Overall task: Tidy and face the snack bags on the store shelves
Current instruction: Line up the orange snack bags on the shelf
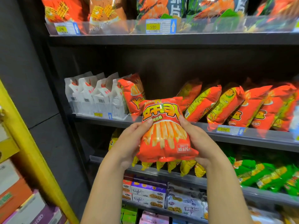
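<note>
An orange fries snack bag [165,131] is held upside down in front of the middle shelf [242,136]. My left hand [129,143] grips its left side and my right hand [199,143] grips its right side, thumbs on the printed front. Behind it on the shelf, one matching orange bag [131,94] stands upright at the left. A row of the same orange bags [242,105] leans to the right. A dark gap lies between them, directly behind the held bag.
White bags [92,94] stand at the shelf's left end. The top shelf holds orange and shrimp-print bags [161,8]. Below are yellow bags [186,168], green bags [267,175] and biscuit boxes [148,193]. A yellow post [32,159] and cartons stand at left.
</note>
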Tool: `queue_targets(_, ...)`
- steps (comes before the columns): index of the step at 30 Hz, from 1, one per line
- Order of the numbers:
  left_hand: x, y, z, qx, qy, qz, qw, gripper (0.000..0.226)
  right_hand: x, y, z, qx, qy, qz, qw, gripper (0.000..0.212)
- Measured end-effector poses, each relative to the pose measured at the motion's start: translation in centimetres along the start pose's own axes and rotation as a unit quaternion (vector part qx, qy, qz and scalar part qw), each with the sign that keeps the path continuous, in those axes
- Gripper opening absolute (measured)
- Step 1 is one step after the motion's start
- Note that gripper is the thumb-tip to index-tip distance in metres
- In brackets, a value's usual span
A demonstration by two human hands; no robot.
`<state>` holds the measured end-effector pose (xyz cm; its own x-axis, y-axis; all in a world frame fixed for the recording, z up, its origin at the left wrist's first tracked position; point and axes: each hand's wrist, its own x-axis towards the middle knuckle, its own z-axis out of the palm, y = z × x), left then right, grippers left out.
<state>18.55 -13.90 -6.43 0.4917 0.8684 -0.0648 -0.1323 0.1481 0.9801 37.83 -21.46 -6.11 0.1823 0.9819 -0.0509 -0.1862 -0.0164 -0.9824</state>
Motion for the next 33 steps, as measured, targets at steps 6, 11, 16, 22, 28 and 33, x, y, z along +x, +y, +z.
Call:
queue_targets(6,0.4,1.0,0.9,-0.031,0.003,-0.055,0.998,0.053,0.5,-0.5,0.5,0.005,0.039,0.038,0.999,0.05)
queue_targets(11,0.3,1.1,1.1,-0.008,0.002,-0.038,0.999,0.048,0.6,-0.4,0.7,0.058,0.03,0.04,0.997,0.047)
queue_targets(16,0.2,1.0,1.0,0.081,0.089,0.045,0.992,0.058,1.0,0.2,0.7,0.054,0.046,-0.029,0.997,0.043)
queue_targets(22,-0.6,0.9,1.7,0.16,0.14,0.213,0.954,0.038,1.8,1.1,1.4,-0.043,0.086,-0.139,0.986,0.043)
queue_targets(28,-0.5,0.2,2.6,0.215,0.059,0.189,0.956,0.083,1.9,1.3,2.2,-0.076,0.066,-0.187,0.977,0.05)
queue_targets(33,-0.5,0.2,2.6,0.22,0.071,0.186,0.955,0.088,0.9,1.3,2.0,-0.084,0.055,-0.191,0.977,0.042)
